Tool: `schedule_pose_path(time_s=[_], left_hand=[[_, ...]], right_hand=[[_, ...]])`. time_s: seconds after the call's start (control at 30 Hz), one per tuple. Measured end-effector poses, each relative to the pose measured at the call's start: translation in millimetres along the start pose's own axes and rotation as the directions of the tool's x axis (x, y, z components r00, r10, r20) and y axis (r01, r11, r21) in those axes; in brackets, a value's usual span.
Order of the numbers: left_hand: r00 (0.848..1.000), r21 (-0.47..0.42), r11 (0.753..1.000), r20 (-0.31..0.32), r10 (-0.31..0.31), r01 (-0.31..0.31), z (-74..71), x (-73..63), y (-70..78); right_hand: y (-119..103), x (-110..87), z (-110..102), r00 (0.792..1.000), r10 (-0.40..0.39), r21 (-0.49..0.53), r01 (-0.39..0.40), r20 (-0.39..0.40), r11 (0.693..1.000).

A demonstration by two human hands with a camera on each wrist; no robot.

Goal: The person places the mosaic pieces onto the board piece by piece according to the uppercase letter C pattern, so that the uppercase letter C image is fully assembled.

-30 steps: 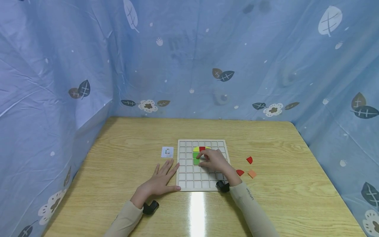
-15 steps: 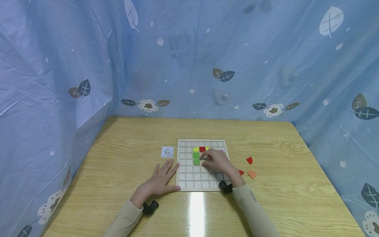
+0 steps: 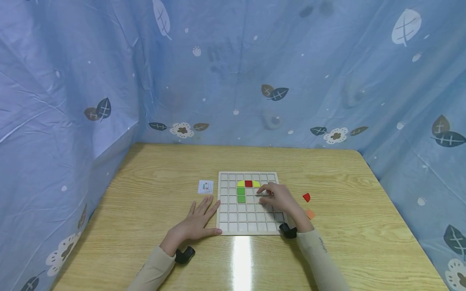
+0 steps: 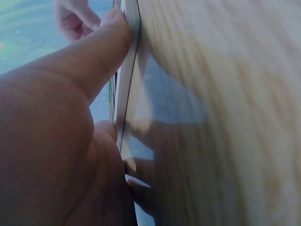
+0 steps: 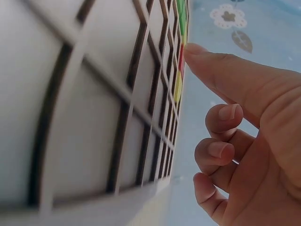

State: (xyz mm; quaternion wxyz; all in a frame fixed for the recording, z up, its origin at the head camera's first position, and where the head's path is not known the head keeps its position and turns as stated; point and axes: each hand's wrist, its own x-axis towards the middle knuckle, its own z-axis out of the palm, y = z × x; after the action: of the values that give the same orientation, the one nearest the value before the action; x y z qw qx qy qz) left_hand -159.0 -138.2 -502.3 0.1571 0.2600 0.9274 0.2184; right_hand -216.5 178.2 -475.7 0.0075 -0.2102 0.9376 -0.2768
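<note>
While the left hand (image 3: 194, 223) is lying spread in the lower centre-left of the head frame, its thumb and index tips touching the left edge of the grid board (image 3: 233, 226) at lower centre, the right hand (image 3: 278, 198) is hanging over the board's right half, thumb and forefinger parted. Near the board's top, two yellow pieces (image 3: 256, 184) are flanking a red square (image 3: 248, 184); two green squares (image 3: 241, 190) are sitting below the left one. Right of the board, a red wedge (image 3: 307, 197) and an orange square (image 3: 310, 214) are lying on the table (image 3: 364, 226).
</note>
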Motion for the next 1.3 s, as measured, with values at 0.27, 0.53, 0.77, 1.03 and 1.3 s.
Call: schedule_pose_path(time_s=[0.27,0.53,0.77,1.03,1.3], left_hand=[[0.998,-0.066,0.997,-0.038,0.040,-0.042,1.2,-2.2,0.7],[0.997,-0.071,0.996,-0.059,0.044,-0.048,7.4,-0.6,-3.7],[0.999,-0.060,0.998,-0.048,0.012,-0.015,9.0,0.1,-4.5],[0.999,-0.038,0.999,-0.026,0.021,-0.022,2.1,-1.6,1.2],[0.999,-0.056,0.998,-0.043,0.032,-0.034,2.0,-1.2,0.0]], right_hand=[[12.5,-13.2,-11.8,1.000,0.018,0.013,-0.018,-0.017,1.000],[25.5,-24.4,-21.7,0.999,0.035,0.030,-0.034,-0.030,0.999],[38.3,-35.1,-30.1,0.998,0.053,0.044,-0.051,-0.038,0.998],[54.4,-45.3,-38.4,0.996,0.075,0.011,-0.075,-0.038,0.997],[69.1,-55.0,-50.7,0.998,0.058,-0.009,-0.058,-0.017,0.998]])
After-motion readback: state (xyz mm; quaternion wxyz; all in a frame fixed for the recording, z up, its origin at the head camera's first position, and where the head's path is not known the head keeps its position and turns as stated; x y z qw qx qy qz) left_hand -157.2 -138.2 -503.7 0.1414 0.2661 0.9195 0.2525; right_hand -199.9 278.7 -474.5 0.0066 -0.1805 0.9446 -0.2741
